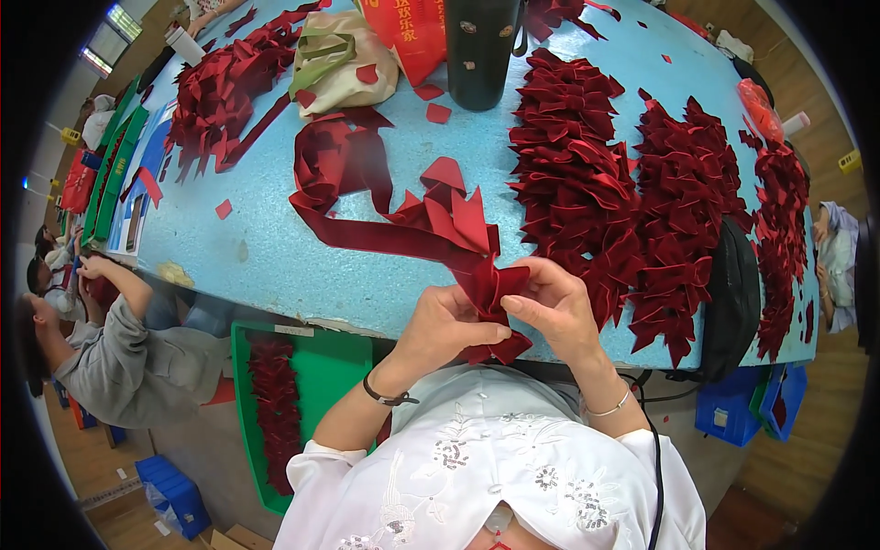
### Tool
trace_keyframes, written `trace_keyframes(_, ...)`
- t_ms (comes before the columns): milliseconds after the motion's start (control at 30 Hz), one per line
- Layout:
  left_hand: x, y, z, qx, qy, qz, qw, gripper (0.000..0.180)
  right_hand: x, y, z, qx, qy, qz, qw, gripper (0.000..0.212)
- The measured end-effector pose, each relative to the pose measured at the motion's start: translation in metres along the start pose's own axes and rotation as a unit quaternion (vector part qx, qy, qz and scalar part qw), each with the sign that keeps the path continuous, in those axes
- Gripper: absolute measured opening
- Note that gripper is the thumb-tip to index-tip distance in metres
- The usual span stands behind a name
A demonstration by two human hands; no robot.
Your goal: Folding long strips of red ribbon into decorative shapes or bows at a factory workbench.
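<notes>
A dark red velvet ribbon bow (500,286) is held between my two hands at the table's near edge. My left hand (446,323) is closed on its left side, thumb pressed along the fabric. My right hand (553,304) pinches the bow's right side between thumb and fingers. From the bow a long red ribbon (385,237) runs left over the table and curls into a loose heap (339,160). Small red fabric pieces (458,220) lie just beyond my hands. Finished-looking bows (573,174) are stacked in a thick row to the right.
More bow rows (683,183) stretch along the blue table (257,266), beside a black bag (733,293). A dark tumbler (479,55) and cream cloth bag (353,69) stand at the back. A green crate (321,367) holding bows sits below left, near a seated person in grey (147,357).
</notes>
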State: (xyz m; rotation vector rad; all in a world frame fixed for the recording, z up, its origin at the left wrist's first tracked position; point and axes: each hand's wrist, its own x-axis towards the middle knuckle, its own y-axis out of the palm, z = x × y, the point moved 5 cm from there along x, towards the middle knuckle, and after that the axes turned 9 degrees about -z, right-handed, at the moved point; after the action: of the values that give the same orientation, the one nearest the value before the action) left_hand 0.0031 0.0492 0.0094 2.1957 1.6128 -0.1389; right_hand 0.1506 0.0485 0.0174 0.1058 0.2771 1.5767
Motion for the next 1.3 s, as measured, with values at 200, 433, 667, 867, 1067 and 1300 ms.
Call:
trace_keyframes(200,-0.003,0.001,-0.009,0.0,0.01,-0.013,1.0,0.015,-0.002,0.0,-0.003,0.004,-0.011,-0.005,1.0,0.021)
trace_keyframes(433,-0.002,-0.008,0.009,0.02,0.025,-0.037,0.999,0.017,-0.006,-0.009,-0.011,0.048,0.006,-0.044,0.998,0.014)
trace_keyframes(667,-0.001,-0.007,0.009,-0.032,0.021,-0.047,0.998,0.013,0.002,-0.003,0.009,0.0,0.019,-0.062,0.998,0.009)
trace_keyframes(867,0.003,0.0,0.007,-0.02,-0.01,-0.003,1.0,0.016,0.006,-0.002,0.011,-0.065,-0.086,0.005,0.994,0.013)
trace_keyframes(1067,0.005,0.002,0.007,-0.124,-0.044,0.011,0.991,0.029,0.012,-0.009,-0.001,0.026,-0.017,-0.022,0.999,0.019)
trace_keyframes(1300,0.003,-0.009,0.005,-0.056,0.08,-0.1,0.99,0.025,0.0,-0.014,0.003,0.143,0.013,-0.033,0.989,0.014)
